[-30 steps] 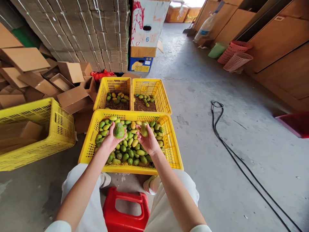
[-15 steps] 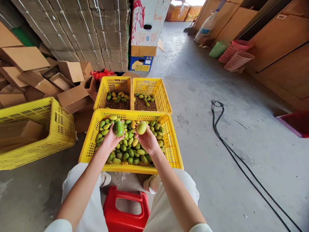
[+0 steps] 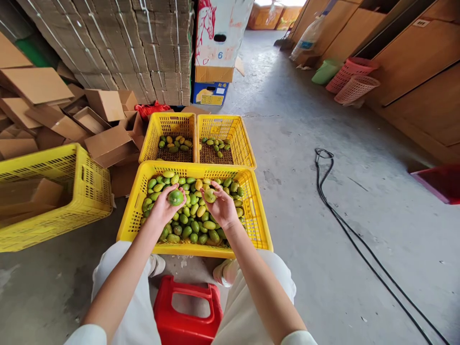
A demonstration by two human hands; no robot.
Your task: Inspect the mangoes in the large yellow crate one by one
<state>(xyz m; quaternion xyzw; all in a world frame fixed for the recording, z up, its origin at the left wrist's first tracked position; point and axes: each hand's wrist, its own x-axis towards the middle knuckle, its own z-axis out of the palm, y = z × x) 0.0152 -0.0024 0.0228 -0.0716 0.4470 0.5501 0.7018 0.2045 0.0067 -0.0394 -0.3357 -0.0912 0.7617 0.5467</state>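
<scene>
Over the front yellow crate (image 3: 124,225), both my hands hold up oval fruit. My left hand (image 3: 164,206) has its fingers curled round a green fruit (image 3: 176,197), its round end with a small scar facing me. A paler yellow-green fruit (image 3: 210,195) is in my right hand (image 3: 223,209), held by the fingers and thumb. Below and around my hands lie many loose fruits (image 3: 194,225), mostly green with some yellow. They cover the crate's bottom. The exact kind of fruit cannot be told.
Behind stand two smaller yellow crates, the left one (image 3: 151,134) and the right one (image 3: 246,143), with several fruits in each. A yellow crate (image 3: 93,184) with cardboard stands left, beside piled cardboard boxes (image 3: 111,143). A red stool (image 3: 187,321) is between my legs. Black cable (image 3: 338,218) lies right.
Both fruits have been turned in my fingers, so different sides and ends show. My hands stay at nearly the same place above the crate.
</scene>
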